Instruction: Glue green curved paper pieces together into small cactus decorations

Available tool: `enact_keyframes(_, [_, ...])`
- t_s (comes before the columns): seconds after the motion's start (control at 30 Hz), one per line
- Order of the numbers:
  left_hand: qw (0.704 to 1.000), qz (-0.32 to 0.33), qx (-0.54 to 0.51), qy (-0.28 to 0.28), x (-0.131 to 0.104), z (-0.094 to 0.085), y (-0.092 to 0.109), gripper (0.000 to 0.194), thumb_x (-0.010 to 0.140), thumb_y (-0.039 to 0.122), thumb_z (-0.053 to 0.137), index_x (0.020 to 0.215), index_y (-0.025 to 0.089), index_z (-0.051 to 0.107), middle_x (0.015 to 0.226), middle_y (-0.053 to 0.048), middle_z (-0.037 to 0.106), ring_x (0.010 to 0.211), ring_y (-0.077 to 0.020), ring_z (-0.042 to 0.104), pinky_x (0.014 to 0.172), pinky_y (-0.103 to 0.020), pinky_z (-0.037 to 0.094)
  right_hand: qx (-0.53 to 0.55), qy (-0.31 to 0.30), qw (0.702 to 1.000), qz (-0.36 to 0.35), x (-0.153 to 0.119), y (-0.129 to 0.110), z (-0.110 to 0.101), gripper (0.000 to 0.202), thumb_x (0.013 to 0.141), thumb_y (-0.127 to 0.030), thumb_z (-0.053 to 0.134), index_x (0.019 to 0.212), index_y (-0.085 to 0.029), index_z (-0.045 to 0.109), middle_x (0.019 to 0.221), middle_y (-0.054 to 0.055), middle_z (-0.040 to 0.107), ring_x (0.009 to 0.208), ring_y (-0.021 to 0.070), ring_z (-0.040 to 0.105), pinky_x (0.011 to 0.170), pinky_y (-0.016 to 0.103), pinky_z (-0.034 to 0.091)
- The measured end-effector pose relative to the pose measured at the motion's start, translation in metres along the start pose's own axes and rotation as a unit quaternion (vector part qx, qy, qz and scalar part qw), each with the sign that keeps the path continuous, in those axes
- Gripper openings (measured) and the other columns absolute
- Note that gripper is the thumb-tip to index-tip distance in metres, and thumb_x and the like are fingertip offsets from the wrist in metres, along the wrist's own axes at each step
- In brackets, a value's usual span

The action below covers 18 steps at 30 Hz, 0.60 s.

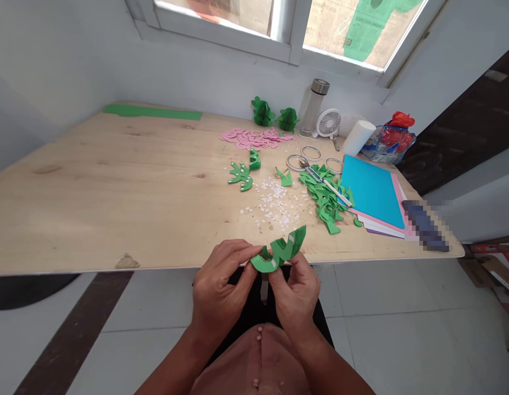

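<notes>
Both my hands pinch one stack of green paper cutouts (279,252) just over the table's front edge. Its top piece is curved and carries small white patches. My left hand (225,274) grips the curved left end between thumb and fingers. On the other side, my right hand (295,288) holds the stack from below, thumb at its lower edge. Farther in on the table lie more green paper cutouts (241,176), also with white patches, and a small stack of green cutouts (255,159). Many tiny white paper bits (274,200) are scattered in front of my hands.
Green paper scraps (328,200) lie at right with scissors (311,171) and a white pen-like stick (336,193) on them. Nearby are tape rolls (311,153), pink cutouts (256,138), blue sheets (373,189), a bottle (314,107), a small fan (329,122) and folded green paper shapes (262,112).
</notes>
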<state>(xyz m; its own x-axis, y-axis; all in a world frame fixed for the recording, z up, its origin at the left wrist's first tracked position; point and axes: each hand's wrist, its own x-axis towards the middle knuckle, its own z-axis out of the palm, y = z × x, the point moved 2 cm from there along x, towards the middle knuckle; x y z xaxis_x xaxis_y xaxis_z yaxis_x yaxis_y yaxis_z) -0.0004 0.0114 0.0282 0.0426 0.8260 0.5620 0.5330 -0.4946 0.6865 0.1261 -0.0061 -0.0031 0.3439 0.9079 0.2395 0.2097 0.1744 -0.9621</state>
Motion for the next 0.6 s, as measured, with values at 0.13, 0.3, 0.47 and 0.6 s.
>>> enact_keyframes(0.13, [1.000,0.003,0.000,0.003,-0.0024,0.0004,0.0011,0.016,0.085,0.012,0.056,0.092,0.021,0.067,0.087,-0.003,0.070,0.084,-0.0172,0.067,0.075,-0.030,0.053,0.020,0.003,1.000,0.005,-0.0011,0.0023,0.0007,0.010,0.080,-0.027,0.066,0.088,-0.020,0.067,0.082,0.004,0.068,0.074,0.0177,0.061,0.070,0.030,0.048])
enact_keyframes(0.3, [1.000,-0.020,0.009,0.022,-0.0073,0.0009,0.0010,0.019,0.083,0.015,0.059,0.100,0.022,0.062,0.090,-0.002,0.069,0.083,-0.0174,0.067,0.076,-0.030,0.053,0.027,0.007,1.000,0.009,-0.0026,0.0029,-0.0002,0.011,0.080,-0.027,0.067,0.089,-0.021,0.068,0.086,0.005,0.069,0.077,0.0186,0.062,0.071,0.031,0.049])
enact_keyframes(0.47, [0.998,-0.026,0.038,0.040,-0.0084,0.0011,0.0009,0.014,0.082,0.016,0.058,0.094,0.022,0.060,0.086,-0.001,0.068,0.083,-0.0182,0.066,0.075,-0.031,0.053,0.021,0.012,1.000,-0.001,-0.0039,0.0031,-0.0001,0.010,0.080,-0.026,0.067,0.089,-0.021,0.068,0.084,0.004,0.069,0.076,0.0185,0.063,0.071,0.031,0.050])
enact_keyframes(0.6, [0.998,0.021,0.032,0.046,-0.0061,0.0013,0.0010,0.012,0.080,0.011,0.061,0.088,0.021,0.060,0.085,-0.003,0.067,0.083,-0.0186,0.065,0.077,-0.033,0.052,0.010,0.012,1.000,-0.008,-0.0035,0.0013,-0.0007,0.008,0.080,-0.026,0.066,0.086,-0.021,0.067,0.082,0.004,0.068,0.075,0.0184,0.062,0.070,0.031,0.050])
